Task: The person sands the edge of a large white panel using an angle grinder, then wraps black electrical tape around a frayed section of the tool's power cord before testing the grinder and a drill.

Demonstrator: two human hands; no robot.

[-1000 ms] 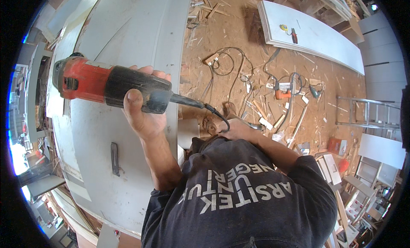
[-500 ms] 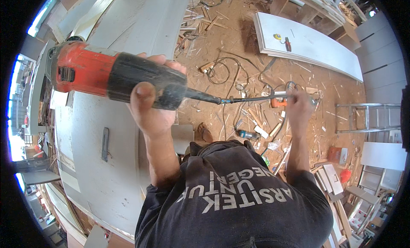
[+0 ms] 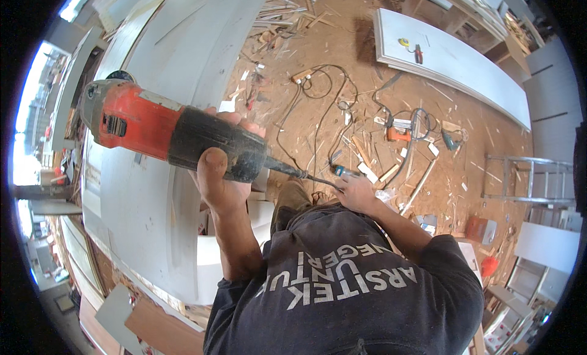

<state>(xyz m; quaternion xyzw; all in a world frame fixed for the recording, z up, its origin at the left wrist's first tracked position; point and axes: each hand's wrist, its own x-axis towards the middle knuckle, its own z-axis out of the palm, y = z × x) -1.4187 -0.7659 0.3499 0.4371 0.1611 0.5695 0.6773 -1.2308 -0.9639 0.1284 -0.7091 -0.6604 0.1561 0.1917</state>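
Observation:
My left hand is wrapped round the black body of a red-and-black angle grinder, its thumb on the near side. The grinder is raised at the left, over a large pale board, with its grey head pointing away to the left. Part of a round disc shows at the head's far edge. From the rear of the tool a black power cord runs right to my right hand, which is closed on it close to my body.
Large pale boards lie on the left. At upper right, a white panel stack bears a yellow tape measure and pliers. Loose cords, wood scraps, an orange tool and a blue tool litter the floor. A metal ladder is at right.
My right hand has moved left and down toward my body, still on the cord. The cord's stretch between my hands is shorter. The grinder has tilted slightly, still in my left hand.

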